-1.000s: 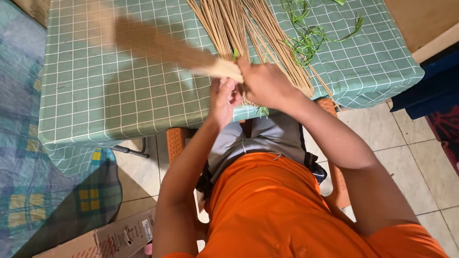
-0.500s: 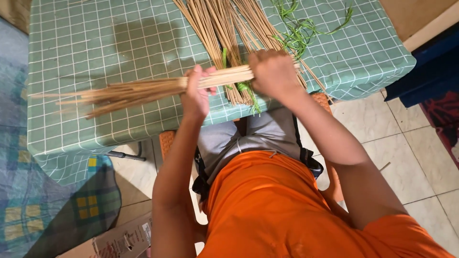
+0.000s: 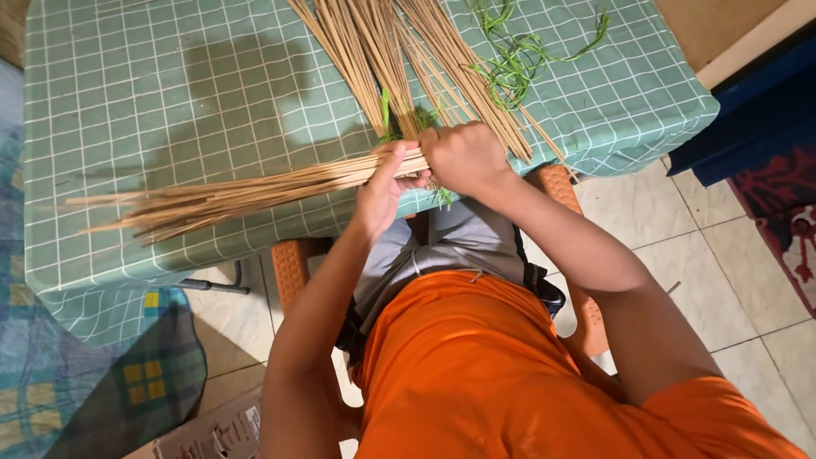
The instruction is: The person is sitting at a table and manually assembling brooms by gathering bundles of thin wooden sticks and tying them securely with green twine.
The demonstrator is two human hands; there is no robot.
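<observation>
Two hands: both are clamped on one bundle of thin tan sticks (image 3: 255, 191); I log the scene from left to right.
Floor cloth: a blue and yellow checked cloth (image 3: 102, 391) lies on the floor at the lower left, beside a piece of cardboard (image 3: 212, 438).
Worktop: the worktop (image 3: 127, 93) wears a green cloth with a white grid, which hangs over the near edge.
Bundle: it lies almost level across the near part of the worktop, its loose tips fanning out to the left and its gathered end at my hands.
Left hand: my left hand (image 3: 382, 183) is curled around the bundle's gathered end from below, fingers closed on it.
Right hand: my right hand (image 3: 463, 157) is closed over the same end from above, touching the left hand.
Stick pile: a second, larger pile of sticks (image 3: 399, 51) runs from the far edge down toward my hands.
Green strips: thin green leaf strips (image 3: 518, 64) lie loose just right of that pile; a few more show under my hands.
Seat: an orange plastic chair (image 3: 293, 268) shows beneath me.
Floor: pale tiles (image 3: 731, 289) at the right.
</observation>
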